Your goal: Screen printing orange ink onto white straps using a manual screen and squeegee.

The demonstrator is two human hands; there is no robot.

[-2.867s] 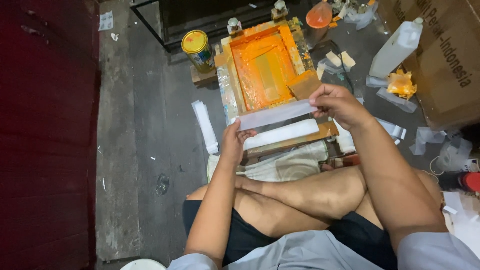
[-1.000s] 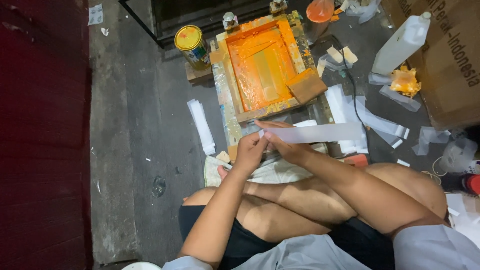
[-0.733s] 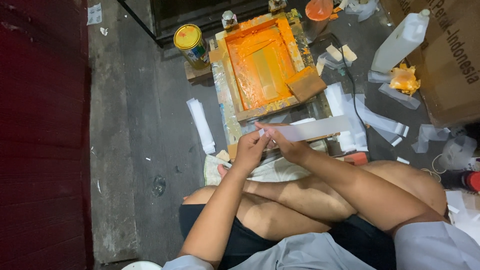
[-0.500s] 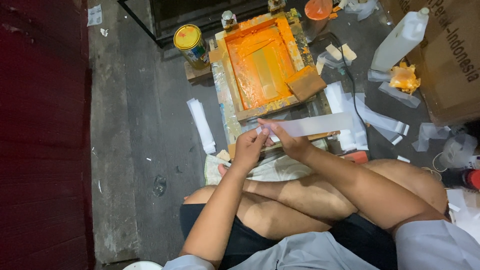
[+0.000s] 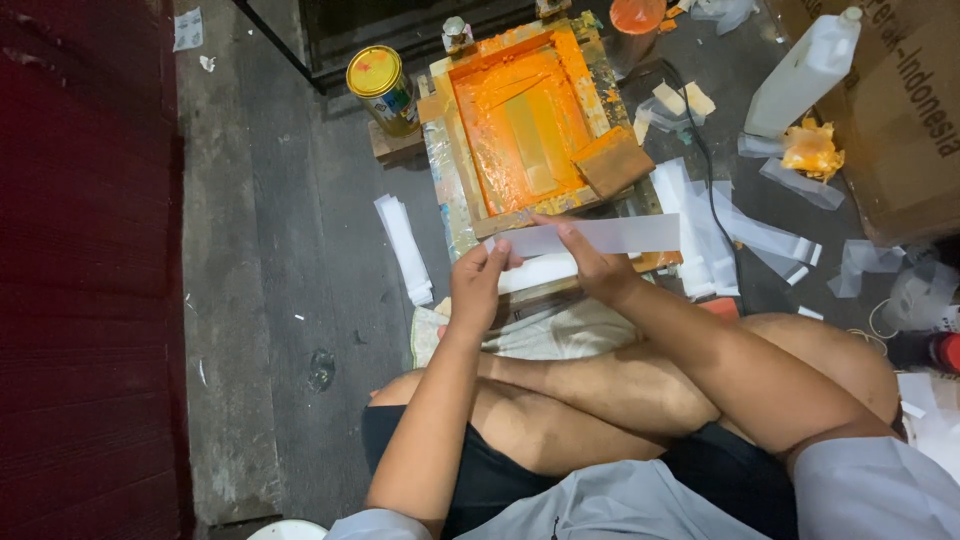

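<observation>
Left hand pinching the left end of a long white strip; right hand gripping the same strip nearer its middle. Strip held level, just below the orange-inked screen frame, its right end free.

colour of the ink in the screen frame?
Bright orange, coating the screen frame inside; clearest in the head view.
</observation>
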